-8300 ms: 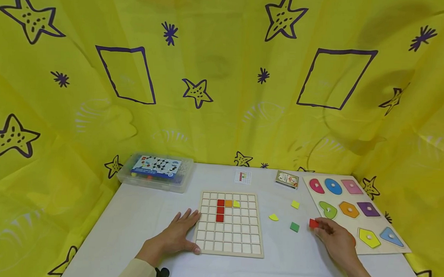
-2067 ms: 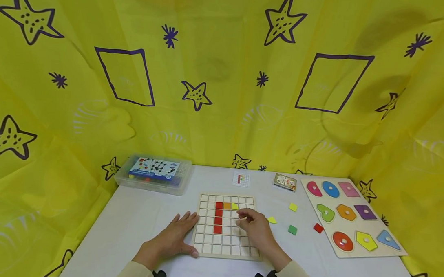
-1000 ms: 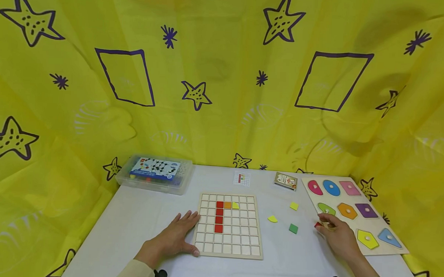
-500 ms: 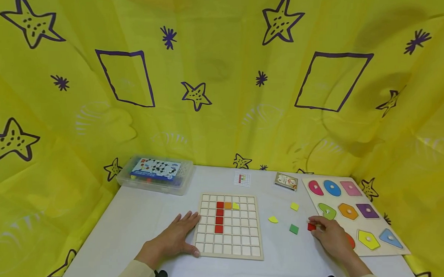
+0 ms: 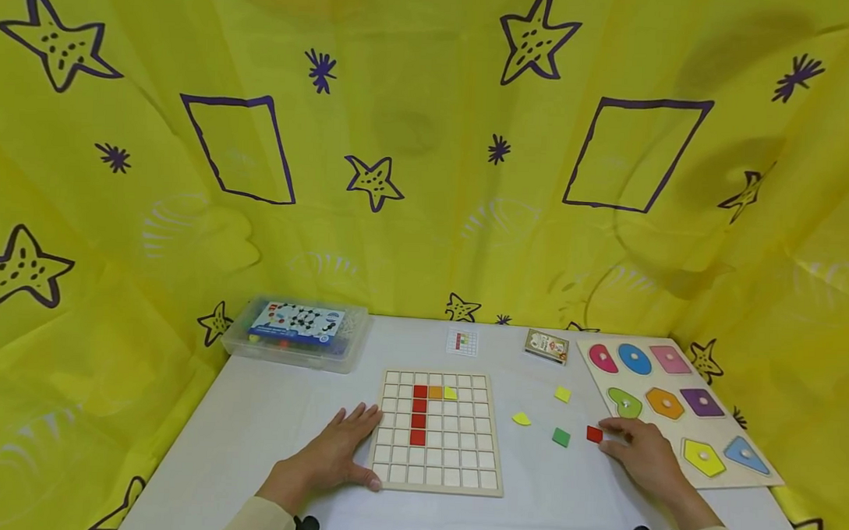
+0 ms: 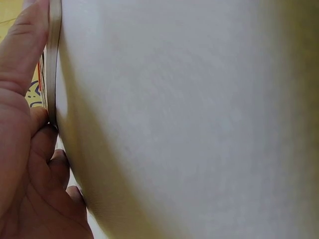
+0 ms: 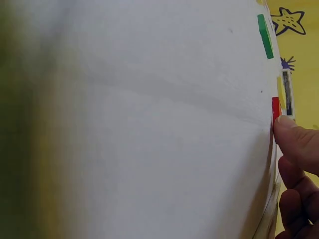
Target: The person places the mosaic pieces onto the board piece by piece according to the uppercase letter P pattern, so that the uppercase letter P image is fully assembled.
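A wooden grid board (image 5: 453, 459) lies on the white table. In it several red tiles (image 5: 418, 421) form a column, with an orange tile (image 5: 436, 392) and a yellow tile (image 5: 450, 393) to the right of the top one. My left hand (image 5: 337, 447) rests along the board's left edge, fingers extended. At the right, my right hand (image 5: 645, 458) pinches a loose red square tile (image 5: 594, 434) at table level; the right wrist view shows the thumb (image 7: 294, 132) against it. Near it lie a green tile (image 5: 561, 437), a yellow square (image 5: 563, 394) and a yellow quarter-round tile (image 5: 521, 419).
A small pattern card (image 5: 462, 342) and a card box (image 5: 546, 346) lie behind the grid board. A wooden shape puzzle (image 5: 680, 430) stands close under and beyond my right hand. At the back left is a clear plastic case (image 5: 355, 337). Yellow curtain surrounds the table.
The column has gained one red tile since the oldest frame. My right hand has gone from over the board to the loose red tile, which has shifted slightly left. My left hand stays put.
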A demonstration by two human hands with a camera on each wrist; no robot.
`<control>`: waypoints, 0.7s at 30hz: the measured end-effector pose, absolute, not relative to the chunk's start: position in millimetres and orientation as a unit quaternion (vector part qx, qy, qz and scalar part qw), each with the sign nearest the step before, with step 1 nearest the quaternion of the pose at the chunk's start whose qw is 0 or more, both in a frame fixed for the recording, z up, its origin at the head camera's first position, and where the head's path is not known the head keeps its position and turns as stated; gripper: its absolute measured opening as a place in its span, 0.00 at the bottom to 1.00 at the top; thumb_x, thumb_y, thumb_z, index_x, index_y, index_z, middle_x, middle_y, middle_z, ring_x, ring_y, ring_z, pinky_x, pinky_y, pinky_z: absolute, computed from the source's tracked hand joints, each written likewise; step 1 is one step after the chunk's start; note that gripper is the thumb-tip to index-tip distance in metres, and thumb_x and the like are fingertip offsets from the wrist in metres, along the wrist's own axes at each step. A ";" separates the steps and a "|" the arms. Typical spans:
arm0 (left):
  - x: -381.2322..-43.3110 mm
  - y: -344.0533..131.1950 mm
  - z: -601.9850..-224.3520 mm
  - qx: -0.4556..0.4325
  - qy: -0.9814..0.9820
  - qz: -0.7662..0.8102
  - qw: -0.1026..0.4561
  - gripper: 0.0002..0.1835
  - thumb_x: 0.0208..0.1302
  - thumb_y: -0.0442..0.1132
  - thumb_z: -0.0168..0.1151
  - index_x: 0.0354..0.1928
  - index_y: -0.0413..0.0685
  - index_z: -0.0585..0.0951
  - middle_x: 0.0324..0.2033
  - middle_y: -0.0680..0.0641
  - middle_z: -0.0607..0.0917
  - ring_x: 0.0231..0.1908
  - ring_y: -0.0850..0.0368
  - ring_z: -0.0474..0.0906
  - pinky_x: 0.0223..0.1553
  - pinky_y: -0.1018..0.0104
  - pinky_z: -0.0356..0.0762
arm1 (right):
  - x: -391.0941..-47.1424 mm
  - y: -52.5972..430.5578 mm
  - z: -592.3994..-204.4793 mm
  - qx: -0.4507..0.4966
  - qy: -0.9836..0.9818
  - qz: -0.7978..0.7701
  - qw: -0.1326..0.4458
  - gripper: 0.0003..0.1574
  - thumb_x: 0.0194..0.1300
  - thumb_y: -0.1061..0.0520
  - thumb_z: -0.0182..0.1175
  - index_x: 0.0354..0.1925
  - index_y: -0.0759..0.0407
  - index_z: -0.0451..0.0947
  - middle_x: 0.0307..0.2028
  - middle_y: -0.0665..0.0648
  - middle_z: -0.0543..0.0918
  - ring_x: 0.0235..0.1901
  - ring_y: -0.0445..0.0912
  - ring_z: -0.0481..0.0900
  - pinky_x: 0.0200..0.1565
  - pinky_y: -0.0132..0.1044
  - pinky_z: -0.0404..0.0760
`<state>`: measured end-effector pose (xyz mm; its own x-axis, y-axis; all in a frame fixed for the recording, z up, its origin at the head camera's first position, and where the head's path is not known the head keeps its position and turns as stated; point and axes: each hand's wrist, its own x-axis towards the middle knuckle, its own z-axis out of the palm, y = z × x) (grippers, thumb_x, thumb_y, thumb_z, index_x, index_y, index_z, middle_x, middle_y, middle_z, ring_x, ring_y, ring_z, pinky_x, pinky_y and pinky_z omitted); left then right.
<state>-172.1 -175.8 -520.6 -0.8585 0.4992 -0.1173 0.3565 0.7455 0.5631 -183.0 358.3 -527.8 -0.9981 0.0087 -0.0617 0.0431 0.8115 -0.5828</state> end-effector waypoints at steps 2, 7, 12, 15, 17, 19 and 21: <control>-172.2 -175.8 -520.8 0.232 0.925 0.272 0.131 0.65 0.44 0.60 0.82 0.80 0.36 0.63 0.80 0.35 0.63 0.82 0.34 0.51 0.82 0.33 0.43 | -183.9 357.5 -528.9 0.011 0.955 -0.295 0.027 0.24 0.68 0.58 0.70 0.59 0.66 0.84 0.56 0.70 0.85 0.57 0.67 0.77 0.59 0.69 0.78; -172.1 -175.8 -521.6 0.229 0.925 0.272 0.133 0.65 0.44 0.60 0.82 0.80 0.36 0.63 0.80 0.36 0.63 0.82 0.34 0.51 0.82 0.33 0.43 | -184.2 354.6 -527.5 0.008 0.960 -0.278 0.021 0.21 0.68 0.58 0.69 0.56 0.66 0.86 0.53 0.69 0.86 0.55 0.68 0.79 0.57 0.69 0.79; -172.6 -175.2 -521.8 0.227 0.926 0.272 0.135 0.65 0.44 0.61 0.82 0.80 0.37 0.62 0.81 0.37 0.62 0.82 0.35 0.51 0.82 0.34 0.43 | -185.5 351.0 -524.8 0.030 0.958 -0.284 0.028 0.23 0.71 0.53 0.67 0.59 0.65 0.83 0.49 0.64 0.88 0.49 0.60 0.81 0.51 0.60 0.83; -173.0 -174.9 -522.6 0.227 0.926 0.271 0.135 0.65 0.44 0.61 0.82 0.80 0.37 0.62 0.80 0.37 0.63 0.82 0.35 0.51 0.82 0.34 0.43 | -185.7 347.9 -524.1 0.044 0.952 -0.302 0.022 0.26 0.74 0.52 0.66 0.62 0.65 0.81 0.48 0.62 0.88 0.46 0.55 0.81 0.49 0.53 0.84; -172.8 -175.0 -522.5 0.226 0.926 0.271 0.135 0.65 0.44 0.62 0.82 0.80 0.37 0.62 0.81 0.37 0.62 0.82 0.35 0.51 0.82 0.34 0.43 | -185.1 345.1 -524.4 0.049 0.948 -0.315 0.007 0.26 0.75 0.53 0.65 0.63 0.66 0.80 0.48 0.63 0.88 0.46 0.55 0.82 0.48 0.47 0.85; -172.6 -175.1 -522.8 0.225 0.925 0.274 0.134 0.65 0.44 0.61 0.82 0.80 0.37 0.62 0.80 0.37 0.63 0.82 0.34 0.51 0.82 0.33 0.43 | -184.8 341.8 -525.2 0.054 0.941 -0.333 -0.012 0.24 0.74 0.55 0.65 0.63 0.66 0.79 0.49 0.66 0.88 0.47 0.55 0.83 0.45 0.39 0.86; -172.3 -175.3 -522.4 0.225 0.925 0.275 0.134 0.65 0.44 0.61 0.82 0.80 0.37 0.62 0.81 0.37 0.62 0.82 0.35 0.51 0.82 0.33 0.43 | -184.6 338.1 -526.3 0.059 0.934 -0.350 -0.032 0.23 0.74 0.58 0.66 0.62 0.66 0.80 0.49 0.67 0.88 0.47 0.56 0.84 0.41 0.29 0.83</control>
<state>-172.3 -175.3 -522.4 -0.8626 0.4903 -0.1245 0.3428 0.7476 0.5689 -184.6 338.1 -526.3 -0.9910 0.1326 0.0179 0.0881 0.7475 -0.6584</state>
